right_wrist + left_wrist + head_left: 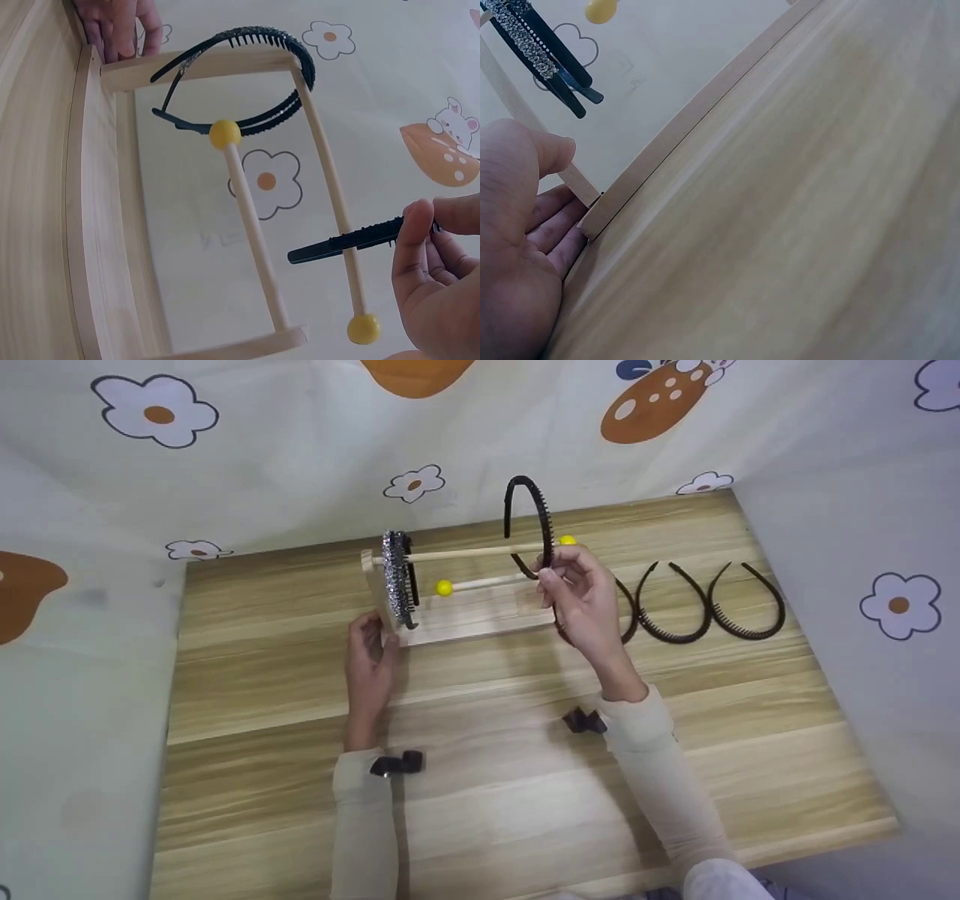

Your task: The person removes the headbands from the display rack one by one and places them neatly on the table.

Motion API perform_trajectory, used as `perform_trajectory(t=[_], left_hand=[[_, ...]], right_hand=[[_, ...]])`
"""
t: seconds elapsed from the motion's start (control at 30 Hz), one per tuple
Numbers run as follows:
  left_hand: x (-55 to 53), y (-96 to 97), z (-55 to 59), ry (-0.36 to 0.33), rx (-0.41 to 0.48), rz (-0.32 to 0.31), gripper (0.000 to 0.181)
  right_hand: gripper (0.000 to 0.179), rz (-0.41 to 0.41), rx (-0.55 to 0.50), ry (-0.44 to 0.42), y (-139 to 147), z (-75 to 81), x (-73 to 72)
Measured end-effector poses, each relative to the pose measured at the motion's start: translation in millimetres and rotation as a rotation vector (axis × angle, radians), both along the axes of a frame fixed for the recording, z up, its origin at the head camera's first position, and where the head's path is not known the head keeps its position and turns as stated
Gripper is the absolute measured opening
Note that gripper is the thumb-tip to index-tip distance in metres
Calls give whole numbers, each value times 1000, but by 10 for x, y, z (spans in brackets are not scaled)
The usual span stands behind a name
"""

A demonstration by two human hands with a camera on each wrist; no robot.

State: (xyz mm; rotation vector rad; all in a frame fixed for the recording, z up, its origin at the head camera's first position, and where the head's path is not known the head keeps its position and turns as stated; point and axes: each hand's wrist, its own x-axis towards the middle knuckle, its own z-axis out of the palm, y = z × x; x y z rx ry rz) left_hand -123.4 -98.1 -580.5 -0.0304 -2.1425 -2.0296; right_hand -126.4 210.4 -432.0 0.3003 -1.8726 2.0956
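Black headband (pixel 543 506) held in pinch grip of right hand (pixel 589 604), looped around upper rod (pixel 465 553) near yellow ball (pixel 568 540), at about two o'clock of wooden rack (pixel 480 624) in head view. Rack's nine-o'clock end gripped low by left hand (pixel 369 664); best kept steady. Headband best held square to rod, glittery headbands (pixel 393 577) at nine o'clock left unbumped.

Bare stretch along the upper rod (pixel 465 553), between the glittery headbands (pixel 394 577) bunched at the upright (pixel 240 64) and the dark headband (pixel 543 510) by the tip, where the right hand (pixel 589 604) fills the space. Below, the lower rod's (pixel 491 582) yellow ball (pixel 444 588) narrows the gap to that bunch. Left hand (pixel 369 667) blocks the upright's foot, loose headbands (pixel 679 637) the right; open tabletop (pixel 495 780) lies between the sleeves (pixel 364 825).
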Motion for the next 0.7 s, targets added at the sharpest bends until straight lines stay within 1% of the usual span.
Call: perform_trajectory(t=[0.23, 0.33, 0.5, 0.7], left_hand=[[-3, 5, 1, 4, 32, 5, 44], [-3, 5, 6, 0, 27, 11, 44], [-5, 10, 19, -10, 27, 1, 45], [3, 5, 7, -3, 32, 2, 45]], right_hand=[[14, -33, 25, 1, 136, -16, -4], [14, -45, 44, 8, 180, -18, -10], [17, -72, 59, 19, 251, -27, -7], [18, -88, 78, 28, 346, -46, -9]])
